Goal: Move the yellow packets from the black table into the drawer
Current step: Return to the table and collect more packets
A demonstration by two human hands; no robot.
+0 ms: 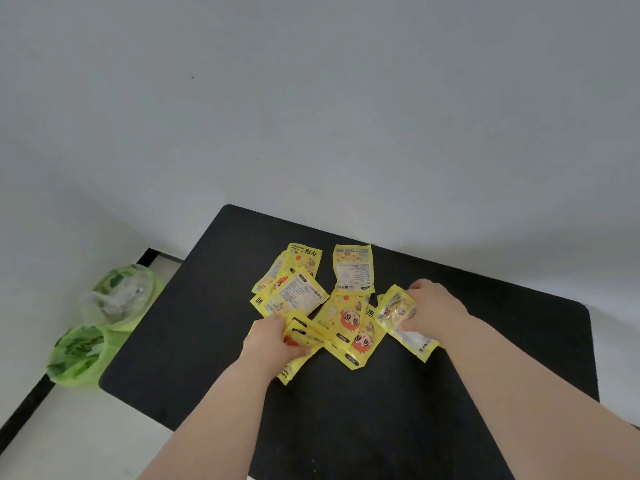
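Plain grey walls back the black table (381, 410), which stands in a corner with two green bags (104, 317) on the floor to its left. Yellow packets (353, 271) lie scattered and overlapping near the middle of the tabletop; no drawer is in view. The left hand (273, 341) is closed around a small fan of packets, thumb on top. The right hand (433, 310) pinches one packet (403, 320) by its edge, lifted and tilted off the surface. The packets look light, thin and flexible, with a glossy film that probably slides easily, so a stack may slip apart. Gripping across the flat faces, near the middle, seems safer than holding a sealed edge.
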